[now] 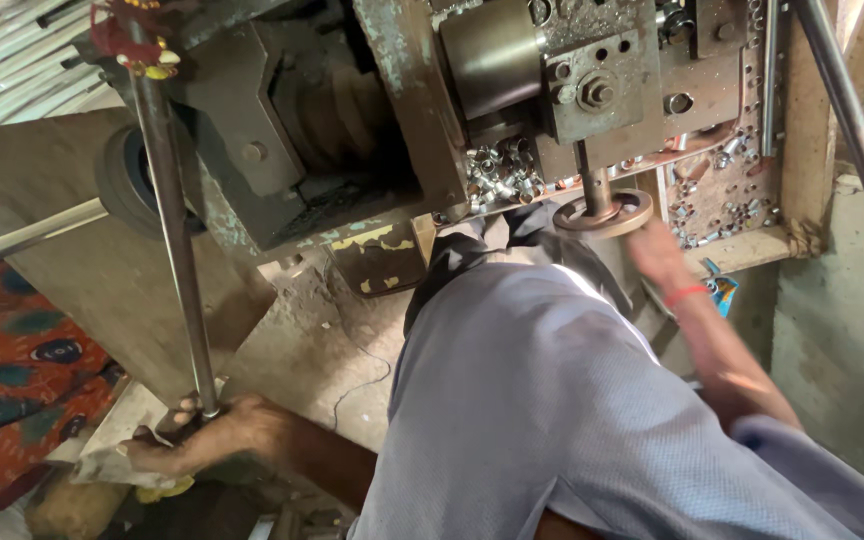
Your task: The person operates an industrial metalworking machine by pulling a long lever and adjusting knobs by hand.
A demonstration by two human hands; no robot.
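Observation:
My left hand [207, 435] is closed around the lower end of a long steel lever rod [174, 230] that rises to the top left of an old grey press machine [352, 120]. My right hand [660, 255], with a red thread at the wrist, reaches up just below a round metal ring die [607, 215] on the machine's vertical spindle; the hand is blurred and I cannot tell whether it holds anything. My knee in grey-blue trousers [532, 400] fills the middle.
Several small shiny metal pieces [497, 175] lie heaped on the machine bed and on a perforated plate [722, 180] at right. A slanted steel bar [852, 130] crosses the top right. Patterned red cloth [12, 380] lies at left. A crumpled rag [117, 465] sits by my left hand.

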